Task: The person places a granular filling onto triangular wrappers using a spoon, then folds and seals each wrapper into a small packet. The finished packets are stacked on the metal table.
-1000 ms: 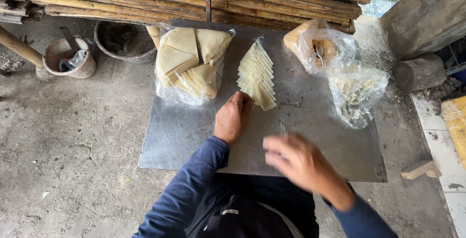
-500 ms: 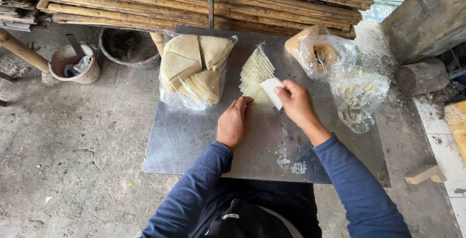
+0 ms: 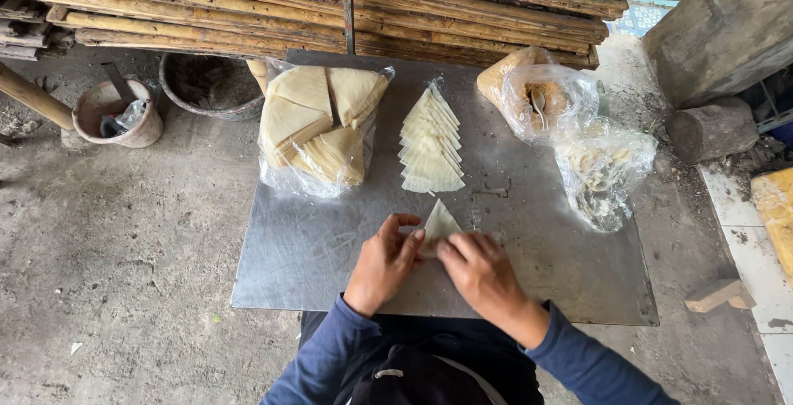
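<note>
Both hands are close together, the left hand (image 3: 384, 260) and right hand (image 3: 479, 269) pinching one pale triangle wrapper (image 3: 438, 225) on the near middle of the metal sheet (image 3: 330, 248), so fold gently and keep the edges even.

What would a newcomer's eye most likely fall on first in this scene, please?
Probably the left hand and right hand, meeting on a pale triangular wrapper at the near middle of the metal sheet. Just beyond it lies a fanned row of wrappers, with a clear bag of bigger triangles to its left.
</note>
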